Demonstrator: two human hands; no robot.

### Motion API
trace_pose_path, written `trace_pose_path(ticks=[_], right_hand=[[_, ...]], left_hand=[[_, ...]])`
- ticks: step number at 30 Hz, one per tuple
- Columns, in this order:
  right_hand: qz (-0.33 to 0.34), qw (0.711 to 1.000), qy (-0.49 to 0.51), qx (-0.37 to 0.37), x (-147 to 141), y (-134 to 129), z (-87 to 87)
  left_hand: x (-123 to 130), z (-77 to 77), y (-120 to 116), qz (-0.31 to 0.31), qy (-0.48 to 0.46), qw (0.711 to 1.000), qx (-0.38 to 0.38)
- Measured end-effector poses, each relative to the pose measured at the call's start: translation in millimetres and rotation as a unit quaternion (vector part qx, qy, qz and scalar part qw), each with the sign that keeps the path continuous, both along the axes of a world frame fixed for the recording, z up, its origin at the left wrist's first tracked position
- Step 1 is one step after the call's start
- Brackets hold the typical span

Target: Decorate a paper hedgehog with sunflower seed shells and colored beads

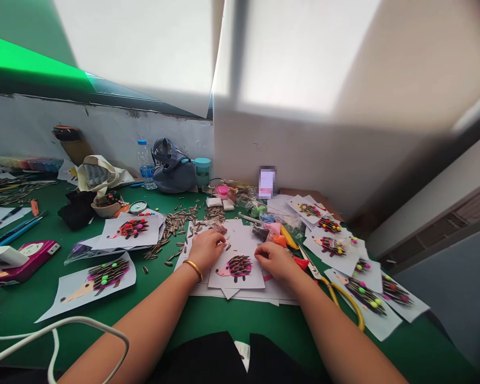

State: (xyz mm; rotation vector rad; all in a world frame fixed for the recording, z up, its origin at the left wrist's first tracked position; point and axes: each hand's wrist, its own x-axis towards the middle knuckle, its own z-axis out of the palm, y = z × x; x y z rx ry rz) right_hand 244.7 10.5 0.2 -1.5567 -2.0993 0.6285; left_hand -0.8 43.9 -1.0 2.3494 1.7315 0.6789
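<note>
A white paper card lies in front of me on a stack of white sheets. On it is a hedgehog picture with a pink body covered in sunflower seeds. At the card's upper left is my left hand, fingers curled over the paper near a loose seed; whether it holds anything is too small to tell. My right hand rests at the card's right edge, its thumb and index finger pressed together; anything between them is hidden. Loose sunflower seeds are piled beyond my left hand.
Finished-looking hedgehog cards lie left and more cards right. Yellow-handled scissors sit beside my right forearm. Clay packets, a phone, a water bottle and a blue bag stand or lie behind. A white cable loops at lower left.
</note>
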Motion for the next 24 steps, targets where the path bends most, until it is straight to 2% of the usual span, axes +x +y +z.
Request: trace_pose_path(ticks=[10,17,21,24], right_hand=[[0.006,1.0,-0.012,0.026,-5,-1,-1.1],[-0.005,1.0,0.002,0.028,-8,-2,1.2],[-0.016,0.999,0.012,0.041,-9,-3,2.2],[-0.019,0.999,0.015,0.046,-10,-3,1.2]], left_hand=[[16,-5.0,-2,0.002,0.076,0.997,0.009],[20,-1.6,-7,-0.01,0.107,0.994,0.027],[21,0.8,-8,-0.017,0.095,0.994,0.046],[19,1.6,-6,-0.024,0.056,0.998,0.029]])
